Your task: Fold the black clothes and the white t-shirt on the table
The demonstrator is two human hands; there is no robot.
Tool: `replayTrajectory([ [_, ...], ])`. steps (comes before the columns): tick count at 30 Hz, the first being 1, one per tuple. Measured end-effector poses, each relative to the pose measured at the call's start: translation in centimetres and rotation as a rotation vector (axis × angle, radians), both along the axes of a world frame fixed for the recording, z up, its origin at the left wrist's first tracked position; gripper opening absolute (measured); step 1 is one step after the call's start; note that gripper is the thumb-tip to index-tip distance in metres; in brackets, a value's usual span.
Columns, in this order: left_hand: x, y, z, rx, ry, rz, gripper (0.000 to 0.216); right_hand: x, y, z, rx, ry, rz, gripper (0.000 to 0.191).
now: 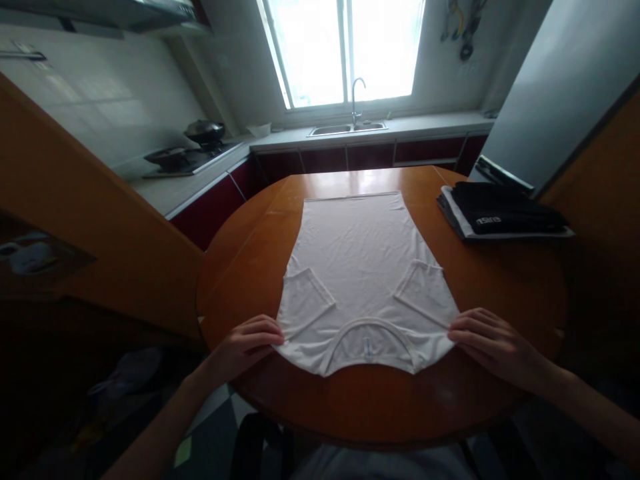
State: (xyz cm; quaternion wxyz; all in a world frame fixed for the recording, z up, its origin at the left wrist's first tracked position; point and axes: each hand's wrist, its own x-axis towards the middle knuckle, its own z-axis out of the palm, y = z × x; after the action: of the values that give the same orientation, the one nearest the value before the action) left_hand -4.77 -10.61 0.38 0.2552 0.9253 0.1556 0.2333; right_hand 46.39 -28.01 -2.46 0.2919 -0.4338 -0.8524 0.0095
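Observation:
A white T-shirt lies flat on the round wooden table, collar toward me, both sleeves folded inward over the body. My left hand has its fingers curled and pinches the shirt's near left shoulder corner. My right hand does the same at the near right shoulder corner, fingertips pressed on the fabric edge. Both hands rest at the table's near rim.
A stack of folded dark clothes sits at the table's far right. Beyond the table runs a kitchen counter with a sink and tap under a bright window, and a stove with pans at left. Wooden panels flank both sides.

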Motion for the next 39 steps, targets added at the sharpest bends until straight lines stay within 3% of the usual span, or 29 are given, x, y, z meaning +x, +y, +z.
replayTrajectory([
  [8,1.0,2.0,0.9,-0.164,-0.066,0.273,0.019,-0.6,3.6,1.3,-0.11,0.395,-0.201,0.018],
  [12,2.5,5.1,1.9,-0.242,-0.143,0.525,0.035,0.0,8.3,2.7,-0.174,0.613,-0.43,0.034],
  [15,4.1,8.9,2.3,-0.289,-0.201,0.648,0.044,1.0,12.7,3.5,-0.217,0.67,-0.503,0.039],
  [19,5.9,13.7,1.8,-0.362,-0.169,0.678,0.048,2.0,17.9,2.9,-0.283,0.677,-0.536,0.032],
  [22,6.7,15.9,1.0,-0.38,-0.049,0.676,0.045,2.3,20.0,1.6,-0.373,0.657,-0.576,0.026],
  [26,6.8,17.7,0.7,-0.384,-0.029,0.674,0.043,3.0,21.3,0.8,-0.425,0.638,-0.562,0.021],
  [32,8.0,20.9,1.3,-0.397,-0.164,0.738,0.049,4.8,24.0,2.1,-0.366,0.686,-0.626,0.021],
  [39,9.3,22.8,-1.3,-0.344,-0.093,0.777,0.049,4.6,26.4,0.8,-0.434,0.661,-0.653,0.014],
])
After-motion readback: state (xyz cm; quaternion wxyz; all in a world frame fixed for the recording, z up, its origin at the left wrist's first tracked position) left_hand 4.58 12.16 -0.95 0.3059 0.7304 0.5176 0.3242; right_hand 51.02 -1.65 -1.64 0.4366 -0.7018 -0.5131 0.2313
